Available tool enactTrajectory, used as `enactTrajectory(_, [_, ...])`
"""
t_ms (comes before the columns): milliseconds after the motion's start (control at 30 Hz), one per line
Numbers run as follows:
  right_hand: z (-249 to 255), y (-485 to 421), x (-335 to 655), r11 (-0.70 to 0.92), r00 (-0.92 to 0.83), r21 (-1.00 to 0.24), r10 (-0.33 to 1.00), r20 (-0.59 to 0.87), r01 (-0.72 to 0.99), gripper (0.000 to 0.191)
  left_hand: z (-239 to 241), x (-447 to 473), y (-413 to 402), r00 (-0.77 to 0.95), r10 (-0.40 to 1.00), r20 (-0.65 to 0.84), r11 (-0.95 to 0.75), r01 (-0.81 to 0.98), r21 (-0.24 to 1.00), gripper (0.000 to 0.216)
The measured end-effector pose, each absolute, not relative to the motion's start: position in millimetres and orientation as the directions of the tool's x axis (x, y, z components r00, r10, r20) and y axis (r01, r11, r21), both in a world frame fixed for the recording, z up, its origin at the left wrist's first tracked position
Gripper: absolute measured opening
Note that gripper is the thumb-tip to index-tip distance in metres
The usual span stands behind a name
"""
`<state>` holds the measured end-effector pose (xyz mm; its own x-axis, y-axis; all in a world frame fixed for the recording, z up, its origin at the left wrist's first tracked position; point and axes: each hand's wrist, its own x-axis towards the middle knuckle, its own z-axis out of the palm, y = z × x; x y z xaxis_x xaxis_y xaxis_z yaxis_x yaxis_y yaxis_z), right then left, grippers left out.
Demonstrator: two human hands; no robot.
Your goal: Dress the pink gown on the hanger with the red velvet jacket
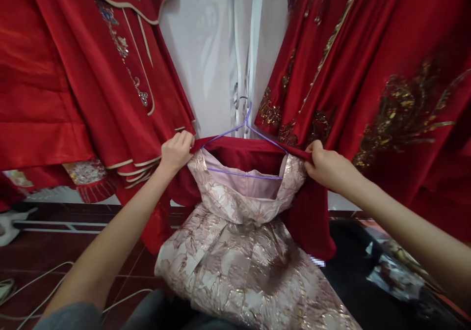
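A pink brocade dress (239, 251) with a metallic floral pattern hangs on a purple wire hanger (246, 133). A dark red garment (253, 155) is draped over the same hanger, behind the dress. My left hand (177, 151) is closed on the red garment's left shoulder, beside the dress's strap. My right hand (324, 165) is closed on the red garment's right shoulder, at the hanger's other end. The hanger's hook hangs in front of a white pole (253, 50).
Red embroidered garments hang at the left (91, 74) and at the right (371, 74). Behind them is a white wall (202, 50). White cables (55, 276) trail over the dark red tiled floor. A black surface (353, 276) with printed sheets lies at the lower right.
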<state>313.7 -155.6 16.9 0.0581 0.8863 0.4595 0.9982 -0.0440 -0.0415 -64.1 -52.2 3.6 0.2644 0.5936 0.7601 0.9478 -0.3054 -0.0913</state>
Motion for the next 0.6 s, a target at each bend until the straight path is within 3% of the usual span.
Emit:
enactTrajectory(100, [4.2,-142.4,323.3,0.073,0.061,-0.258,0.878,0.474,0.963,0.023,-10.9,-66.3,-55.5,0.264,0.608,0.749,-0.277,0.954,-0.111,0.008])
enactTrajectory(200, [-12.2,-133.6,329.3,0.122,0.149,-0.456,0.845,0.514,0.882,0.021,-22.2,-58.1,-61.0,0.188,0.635,0.750,-0.253,0.967,-0.028,0.013])
enactTrajectory(333, [-35.0,-122.6,325.5,0.161,0.229,-0.589,0.816,0.531,0.792,0.021,-38.8,-39.3,-69.7,0.082,0.706,0.704,-0.225,0.968,0.113,0.012])
enactTrajectory(500, [-49.7,-103.7,286.7,0.199,0.322,-0.743,0.808,0.493,0.639,0.016,-52.7,0.2,-72.5,-0.048,0.753,0.656,-0.343,0.822,0.454,0.004])
enactTrajectory(600, [-54.2,-104.1,241.8,0.275,0.212,-0.781,0.864,0.456,0.561,0.017,-50.8,34.1,-78.5,-0.063,0.825,0.562,-0.383,0.669,0.637,0.006])
